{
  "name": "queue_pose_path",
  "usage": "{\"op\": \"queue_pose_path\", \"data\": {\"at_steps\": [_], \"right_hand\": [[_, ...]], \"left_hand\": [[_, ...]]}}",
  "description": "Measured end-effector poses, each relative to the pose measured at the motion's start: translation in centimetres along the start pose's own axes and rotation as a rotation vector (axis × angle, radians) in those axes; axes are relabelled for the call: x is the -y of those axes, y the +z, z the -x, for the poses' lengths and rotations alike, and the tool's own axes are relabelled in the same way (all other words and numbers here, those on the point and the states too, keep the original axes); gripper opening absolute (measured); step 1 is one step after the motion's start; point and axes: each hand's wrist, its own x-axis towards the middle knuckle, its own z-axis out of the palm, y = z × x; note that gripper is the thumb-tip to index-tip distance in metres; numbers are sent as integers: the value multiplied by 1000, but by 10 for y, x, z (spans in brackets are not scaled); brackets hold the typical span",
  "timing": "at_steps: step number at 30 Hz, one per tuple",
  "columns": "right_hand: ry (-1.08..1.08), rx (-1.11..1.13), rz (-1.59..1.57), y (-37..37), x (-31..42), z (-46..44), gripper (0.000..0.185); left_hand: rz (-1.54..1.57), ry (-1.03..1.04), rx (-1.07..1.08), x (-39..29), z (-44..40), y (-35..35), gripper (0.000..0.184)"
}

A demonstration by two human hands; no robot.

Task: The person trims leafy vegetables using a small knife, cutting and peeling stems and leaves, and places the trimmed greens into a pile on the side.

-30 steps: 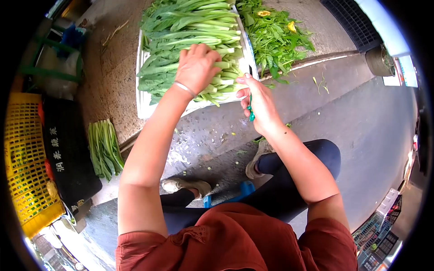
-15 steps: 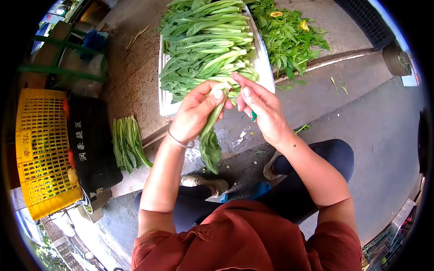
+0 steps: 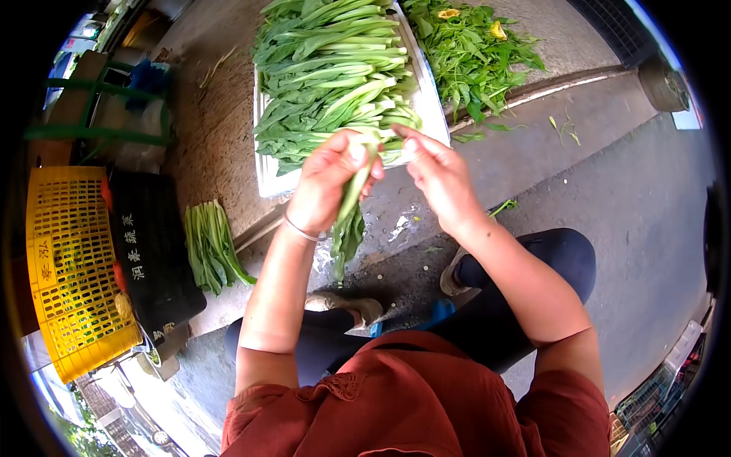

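My left hand (image 3: 335, 177), with a bracelet at the wrist, is closed round a green leafy stalk (image 3: 352, 202); its leaves hang down over the ground. Close to the stalk's pale upper end, my right hand (image 3: 438, 174) has its thumb and fingers pinched together. What is between them is too small and blurred to make out. Just beyond both hands, many leafy stalks (image 3: 335, 72) lie in rows on a white tray (image 3: 432, 95), stem ends to the right.
Loose greens (image 3: 476, 57) lie right of the tray. On the left are a small bunch of stalks (image 3: 209, 247), a black crate (image 3: 145, 244) and a yellow crate (image 3: 68, 266). A dark basket (image 3: 609, 30) and a round container (image 3: 662, 85) stand at the upper right.
My left hand has come back from the tray with a stalk in its grip. My right hand has stayed near the stem end, and the green item seen at it earlier no longer shows.
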Motion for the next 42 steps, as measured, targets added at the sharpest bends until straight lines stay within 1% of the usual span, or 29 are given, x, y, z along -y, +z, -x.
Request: {"op": "queue_pose_path", "data": {"at_steps": [1,2,4,5,6,7,8,10,11,13,14,16,17,18,20,21,22,24,25,26,28,30,31,32,34,36,40,42], "right_hand": [[108,-119,-51,-5,-2,-3,35],[130,-127,-115,-10,-4,-7,38],[122,-192,-72,-8,0,-7,35],[125,-189,-70,-11,-1,-9,35],[182,-196,-88,-14,-3,-12,33],[242,-203,-109,-15,-5,-13,30],[251,-203,-115,-15,-7,-14,30],[255,-303,-196,-15,-6,-18,26],[287,-321,-202,-15,-6,-21,29],[285,-321,-205,-12,-5,-21,32],[281,-319,-203,-8,-4,-21,36],[276,-296,-199,-4,-5,-22,39],[267,-282,-194,-3,-5,-22,42],[268,-279,-190,-1,-6,-21,42],[160,-269,-124,2,-8,-19,39],[158,-270,-123,4,-8,-19,39],[150,-240,-99,6,-7,-19,38],[141,-206,-75,11,-10,-19,38],[30,-179,-28,14,-16,-20,38],[-82,-152,18,17,-18,-20,37],[-117,-100,24,23,-10,-15,39],[-287,27,-20,27,-7,-14,46],[-309,62,-16,29,-3,-12,48],[-309,65,-18,31,-1,-11,48],[-307,111,-13,34,1,-10,48],[-320,107,9,33,-2,-11,49],[-304,111,47,26,-5,-15,46],[-206,7,20,16,-10,-19,42]], "left_hand": [[47,52,13,-6,-2,-2,26],[1,47,-35,-14,-5,-3,25],[-332,75,-182,-26,-23,-9,31],[-613,63,-272,-31,-34,-12,34],[-897,41,-359,-34,-48,-18,38],[-1185,271,-373,-23,-67,-40,41],[-1375,144,-366,-26,-75,-41,36],[-1609,-144,-168,-30,-79,-43,41],[-1611,-145,-164,-28,-78,-43,41],[-1614,-170,1,-15,-66,-47,38],[-1617,-176,-5,-8,-61,-49,38],[-1618,129,-54,9,-51,-54,36],[-1559,266,-102,18,-48,-58,33],[-1557,266,-108,25,-45,-62,33],[-1589,525,-169,32,-40,-67,32],[-1563,601,-196,33,-38,-68,27],[-1562,602,-196,33,-37,-70,27],[-1424,554,-339,22,-32,-65,25],[-1343,378,-361,15,-26,-63,25],[-1282,370,-368,6,-22,-60,25],[-1125,341,-315,-14,-11,-45,25],[-1072,330,-302,-28,-4,-32,25],[-1023,273,-277,-34,-2,-26,26],[-973,218,-252,-37,0,-23,27],[-920,216,-228,-34,-1,-22,28],[-861,204,-233,-32,-1,-18,27],[-865,185,-227,-29,-3,-17,26],[-587,43,-178,-23,-6,-23,27]]}}
